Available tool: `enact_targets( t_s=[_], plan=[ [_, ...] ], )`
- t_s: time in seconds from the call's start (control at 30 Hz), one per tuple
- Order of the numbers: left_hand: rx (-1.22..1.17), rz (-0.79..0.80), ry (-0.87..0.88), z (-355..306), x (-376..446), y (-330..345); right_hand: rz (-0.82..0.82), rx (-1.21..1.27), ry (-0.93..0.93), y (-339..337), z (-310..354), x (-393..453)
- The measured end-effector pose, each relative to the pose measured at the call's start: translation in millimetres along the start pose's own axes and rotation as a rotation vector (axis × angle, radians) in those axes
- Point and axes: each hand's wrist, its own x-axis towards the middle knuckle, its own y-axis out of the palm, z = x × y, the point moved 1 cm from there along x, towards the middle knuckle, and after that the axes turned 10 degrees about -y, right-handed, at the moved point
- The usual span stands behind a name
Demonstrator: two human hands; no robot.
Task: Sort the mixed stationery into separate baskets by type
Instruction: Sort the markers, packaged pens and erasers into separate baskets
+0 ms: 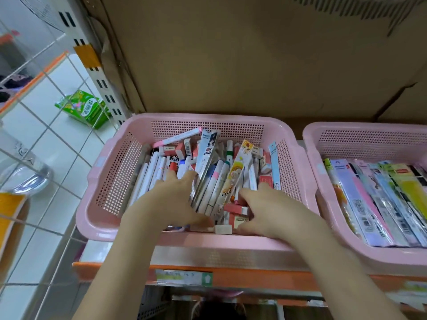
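Left hand: the left hand [172,199] lay inside the pink basket [111,181], on top of the pile. Its fingers were spread and fairly straight. The fingertips touched the white pens [150,172], and the thumb pointed toward the near wall. It had no grip on anything.
Right hand: the right hand [270,211] was in the same basket, at the near right part. Its fingers bent down into the pile beside the red and white eraser [235,209]. I could not tell if its grip held something.
Between the hands: a bunch of long packs stood tilted there, with the yellow cartoon pack [238,172] among them. They lay just past the thumbs.
Near wall: a small plain eraser [223,229] lay by the wall, between the two thumbs. A box marked 2B [241,221] was touching the right hand.
Mixed stationery: pens, erasers and packs filled the basket, all jumbled.
Second basket: another pink basket [323,144] stood just beside it on the right. Flat packs [379,204] lay in it in a neat row.
Shelf: both baskets sat on a shelf with an orange edge [254,277].
Floor: a green packet [84,108] lay on the white tiles to the left.
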Motion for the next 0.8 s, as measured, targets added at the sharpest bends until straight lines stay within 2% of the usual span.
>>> enact_targets(
  t_s=[0.17, 0.33, 0.43, 0.5, 0.57, 0.63, 0.73, 0.8],
  plan=[
    [-0.022, -0.216, -0.039, -16.9, 7.6, 8.9, -0.053, -0.061, -0.078, 2.1, -2.1, 6.0],
    [-0.147, -0.147, -0.051, -8.8, 15.7, 3.4, -0.218, 0.017, -0.15, -5.8, -8.6, 5.6],
    [-0.142, -0.094, -0.081, 0.3, 16.9, -1.6, -0.379, 0.111, -0.103, -19.2, -16.9, 6.1],
    [-0.137, -0.113, -0.075, 6.1, 17.0, -4.5, -0.504, 0.17, -0.061, -23.0, -18.2, 11.2],
    [-0.099, -0.128, -0.074, 10.2, 15.3, -7.7, -0.552, 0.17, -0.039, -21.0, -16.9, 19.9],
    [-0.047, -0.124, -0.067, 11.4, 14.7, -10.4, -0.459, 0.167, -0.04, -15.1, -12.1, 25.8],
    [0.008, -0.123, -0.049, 1.5, 14.3, -12.2, -0.221, 0.179, -0.056, -13.2, -8.5, 19.7],
    [0.02, -0.138, -0.077, -12.8, 15.8, -11.1, -0.141, 0.22, -0.065, -17.7, -10.8, 9.6]
  ],
)
